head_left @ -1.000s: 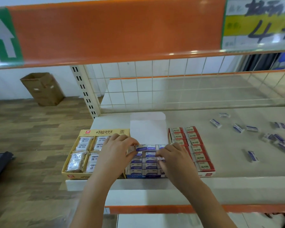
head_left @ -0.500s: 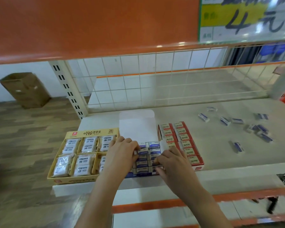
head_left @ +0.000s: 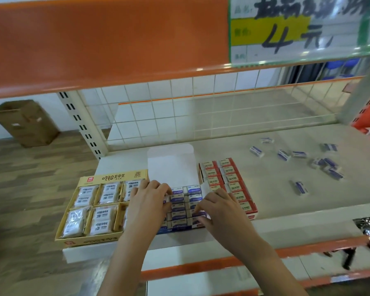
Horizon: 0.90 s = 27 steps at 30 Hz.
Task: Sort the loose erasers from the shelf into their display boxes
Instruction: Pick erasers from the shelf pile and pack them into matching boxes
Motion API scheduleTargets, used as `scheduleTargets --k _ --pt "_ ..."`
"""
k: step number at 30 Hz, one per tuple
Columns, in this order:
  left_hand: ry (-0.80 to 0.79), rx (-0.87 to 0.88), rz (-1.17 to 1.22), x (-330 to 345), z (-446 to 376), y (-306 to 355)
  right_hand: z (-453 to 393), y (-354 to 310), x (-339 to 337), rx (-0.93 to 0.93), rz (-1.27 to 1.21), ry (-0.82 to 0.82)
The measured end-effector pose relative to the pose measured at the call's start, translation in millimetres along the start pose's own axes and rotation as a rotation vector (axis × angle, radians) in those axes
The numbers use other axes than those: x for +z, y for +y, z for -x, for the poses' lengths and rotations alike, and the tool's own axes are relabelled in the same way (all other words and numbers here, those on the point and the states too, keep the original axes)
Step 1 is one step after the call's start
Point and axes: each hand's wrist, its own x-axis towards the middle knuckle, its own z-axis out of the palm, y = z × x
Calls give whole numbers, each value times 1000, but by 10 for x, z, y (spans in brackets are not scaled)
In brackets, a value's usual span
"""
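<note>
Your right hand (head_left: 219, 207) sits over the near right part of the middle display box (head_left: 181, 228), fingers curled down onto a blue-and-white eraser (head_left: 199, 214) that they appear to pinch into its row; half a second ago the same hand was at nearly the same spot, so this reads as seating, not fetching. Your left hand (head_left: 151, 201) rests on the box's left side, fingers bent over the rows there (whether they actually grip an eraser or merely steady the stack cannot be told, since the fingertips are hidden). The box's white lid flap (head_left: 171, 165) stands open behind the rows, and those rows look close to full. Outward to the left, the yellow display box (head_left: 113, 178) holds its wrapped erasers in compartments and appears untouched over the last second. To the right, touching the middle box, the red display box (head_left: 252, 214) shows two packed columns. Further right on the shelf (head_left: 233, 150), the loose erasers (head_left: 327, 165) lie scattered, well apart from all three boxes; their count and spread match the earlier views, only the camera having swung right. My judgement: one eraser is just being settled, and the bulk of the sorting remains. Your next reach must travel well across the shelf. Risk noted: pressing into a crowded row may lift neighbouring erasers.
</note>
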Motion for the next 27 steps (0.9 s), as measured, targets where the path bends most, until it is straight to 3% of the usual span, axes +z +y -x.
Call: scheduleTargets --k 6,14,21,27 --pt "36 66 40 -185 -141 247 -27 343 -355 27 11 120" --pt "120 265 116 -248 -588 1138 187 1154 -790 280 77 162" --pt "77 396 127 -101 -1019 2042 474 1788 -801 494 73 115" --pt "8 417 102 180 -1387 2578 560 2049 -775 535 36 47"
